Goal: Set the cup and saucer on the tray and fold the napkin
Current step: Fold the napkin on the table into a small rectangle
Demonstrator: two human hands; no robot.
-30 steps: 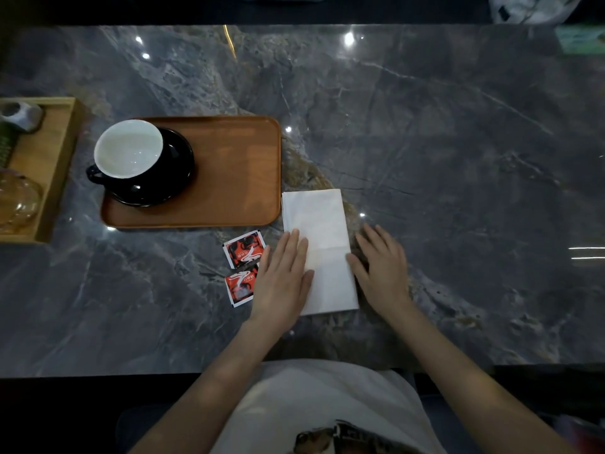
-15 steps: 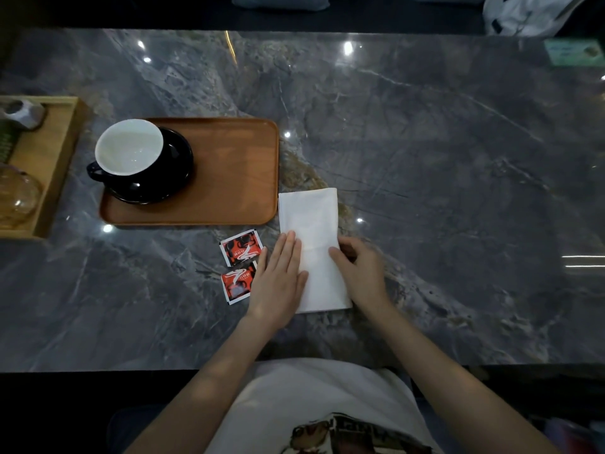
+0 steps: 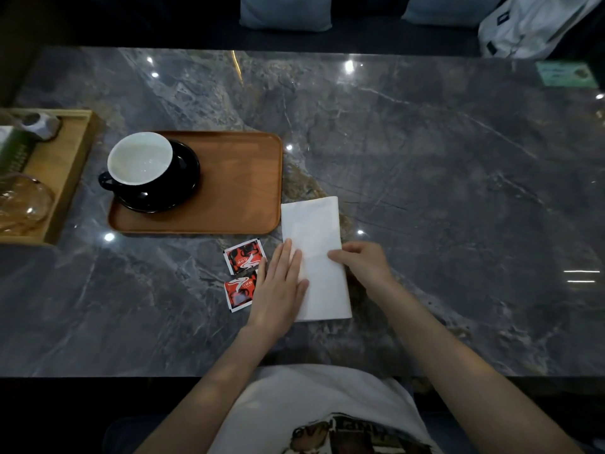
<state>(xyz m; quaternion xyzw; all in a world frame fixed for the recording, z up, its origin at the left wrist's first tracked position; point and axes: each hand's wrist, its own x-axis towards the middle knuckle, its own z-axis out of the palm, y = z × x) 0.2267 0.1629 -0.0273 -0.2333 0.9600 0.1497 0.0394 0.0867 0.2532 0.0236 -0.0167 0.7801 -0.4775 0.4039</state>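
White napkin (image 3: 316,257), black saucer (image 3: 183,188), brown tray (image 3: 242,191).

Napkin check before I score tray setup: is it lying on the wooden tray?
No, the napkin lies on the marble table beside the tray.

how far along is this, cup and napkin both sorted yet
Done: the cup sits on its saucer on the wooden tray. In hand: the left hand presses the white napkin flat while the right hand pinches its right edge. Left: finishing the fold.
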